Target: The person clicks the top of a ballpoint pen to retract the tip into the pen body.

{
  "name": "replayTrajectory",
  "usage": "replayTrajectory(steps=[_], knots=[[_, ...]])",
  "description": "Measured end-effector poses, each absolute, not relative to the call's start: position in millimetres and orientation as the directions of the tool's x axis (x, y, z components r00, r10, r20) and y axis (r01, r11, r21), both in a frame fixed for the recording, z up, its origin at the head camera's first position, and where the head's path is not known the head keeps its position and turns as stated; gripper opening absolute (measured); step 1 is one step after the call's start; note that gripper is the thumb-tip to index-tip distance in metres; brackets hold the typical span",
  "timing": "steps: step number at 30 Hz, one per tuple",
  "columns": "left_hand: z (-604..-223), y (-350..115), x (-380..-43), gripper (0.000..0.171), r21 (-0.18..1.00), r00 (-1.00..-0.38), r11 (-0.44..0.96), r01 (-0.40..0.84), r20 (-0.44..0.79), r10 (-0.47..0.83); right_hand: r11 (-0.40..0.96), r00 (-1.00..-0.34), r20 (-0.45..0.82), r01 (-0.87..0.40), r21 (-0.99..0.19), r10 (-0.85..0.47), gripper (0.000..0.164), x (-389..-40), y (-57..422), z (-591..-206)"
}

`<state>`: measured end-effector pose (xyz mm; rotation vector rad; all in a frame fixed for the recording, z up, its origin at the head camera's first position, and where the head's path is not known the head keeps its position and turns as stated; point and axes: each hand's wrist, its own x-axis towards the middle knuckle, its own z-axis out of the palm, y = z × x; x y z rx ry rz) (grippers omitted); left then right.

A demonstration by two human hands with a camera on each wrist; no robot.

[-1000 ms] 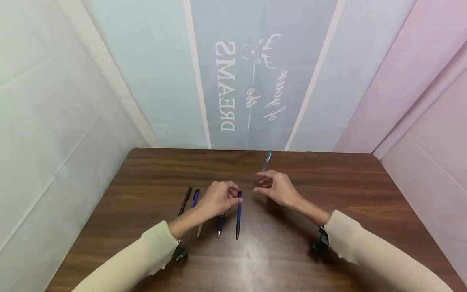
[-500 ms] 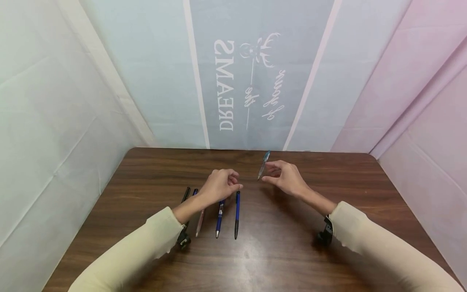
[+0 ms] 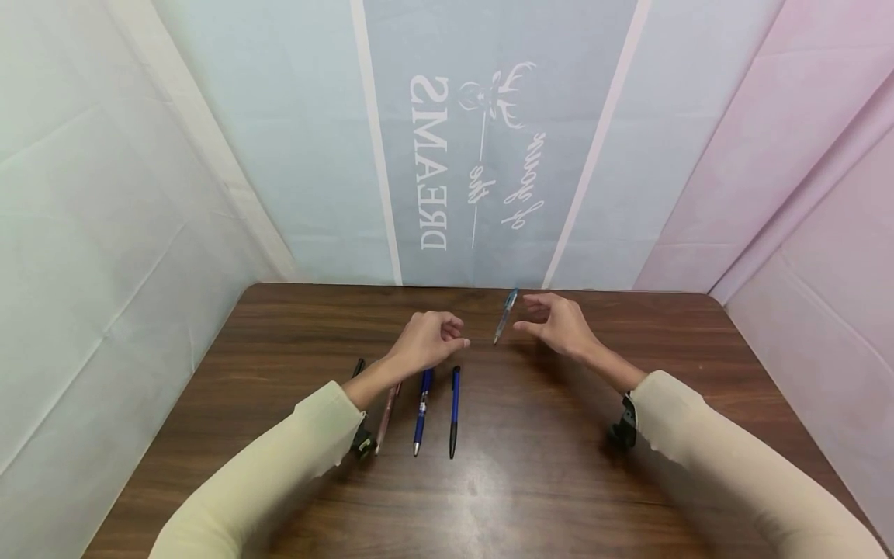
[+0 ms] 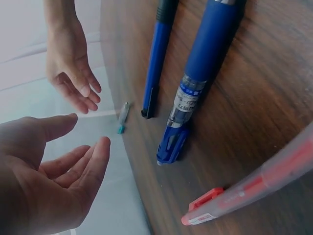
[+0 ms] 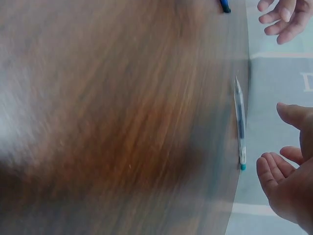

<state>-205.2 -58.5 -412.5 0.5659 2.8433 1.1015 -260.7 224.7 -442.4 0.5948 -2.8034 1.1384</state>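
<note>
My left hand (image 3: 429, 340) hovers beyond the row of pens with loosely bent fingers and nothing in them. Just below it lie a blue pen with a black grip (image 3: 455, 411) and a blue pen with a silver tip (image 3: 422, 411). A clear pen with red inside (image 4: 254, 188) lies left of those, partly under my forearm in the head view. To the right, my right hand (image 3: 559, 322) is held with thumb and fingers apart, holding nothing. Beside its fingertips lies a clear pen with a teal end (image 3: 506, 317), slightly slanted near the table's far edge.
The end of a black pen (image 3: 359, 366) shows past my left forearm, which hides the rest of it. The wooden table (image 3: 559, 481) meets a printed cloth backdrop (image 3: 482, 264) at its far edge. White cloth (image 3: 105, 272) hangs at the left side.
My right hand has drawn away from the teal-ended pen, to the right and farther back, so the whole pen shows. The left hand has moved forward, off the top of the blue pens.
</note>
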Motion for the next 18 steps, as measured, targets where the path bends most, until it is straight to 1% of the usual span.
replayTrajectory(steps=[7,13,18], knots=[[-415.4,-54.4,-217.1,0.038,0.711,-0.936,0.635,0.303,0.099,0.336,0.691,-0.932,0.178,-0.354,-0.631,-0.315,0.065,-275.2,230.4,-447.1],[-417.0,-47.5,-227.5,0.04,0.761,-0.942,0.595,0.26,0.065,0.329,0.694,-0.938,0.146,-0.332,-0.639,-0.314,0.071,-285.0,231.5,-447.2],[-419.0,-38.1,-234.9,0.04,0.791,-0.949,0.571,0.221,0.039,0.313,0.676,-0.933,0.126,-0.333,-0.657,-0.337,0.071,-293.0,231.5,-449.5]])
